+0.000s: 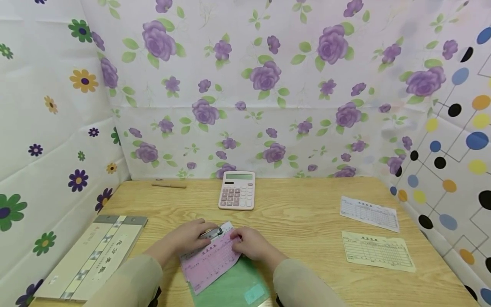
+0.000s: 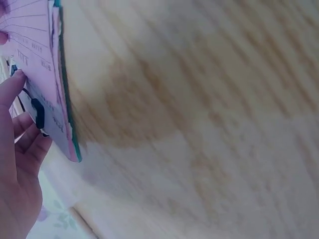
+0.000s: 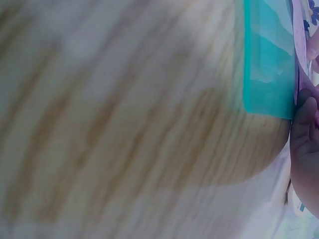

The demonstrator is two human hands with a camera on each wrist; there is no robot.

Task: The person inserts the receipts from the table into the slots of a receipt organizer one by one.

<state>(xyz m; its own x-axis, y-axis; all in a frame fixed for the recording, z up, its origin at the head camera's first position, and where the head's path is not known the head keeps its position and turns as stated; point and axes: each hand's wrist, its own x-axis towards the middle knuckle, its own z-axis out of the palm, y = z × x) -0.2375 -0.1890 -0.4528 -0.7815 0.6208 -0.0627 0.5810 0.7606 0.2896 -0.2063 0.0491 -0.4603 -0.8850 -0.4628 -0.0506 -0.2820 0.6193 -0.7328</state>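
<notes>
A green clip folder (image 1: 234,281) lies on the table in front of me, with a pink printed slip (image 1: 211,266) slanting across it. Part of a white sheet (image 1: 227,226) shows at the slip's top edge. My left hand (image 1: 188,236) pinches the metal clip (image 1: 211,233) at the folder's top; in the left wrist view the thumb lies on the paper side beside the clip's black part (image 2: 38,113). My right hand (image 1: 253,244) pinches the pink slip's right edge. In the right wrist view its fingers partly hide the paper, beside the green folder's corner.
A pink and white calculator (image 1: 237,191) stands behind the hands, and a brown pen (image 1: 168,184) lies at the back left. Bound cream ledgers (image 1: 82,264) lie at the left. A white slip (image 1: 369,213) and a yellow slip (image 1: 377,250) lie at the right. Patterned cloth walls enclose the table.
</notes>
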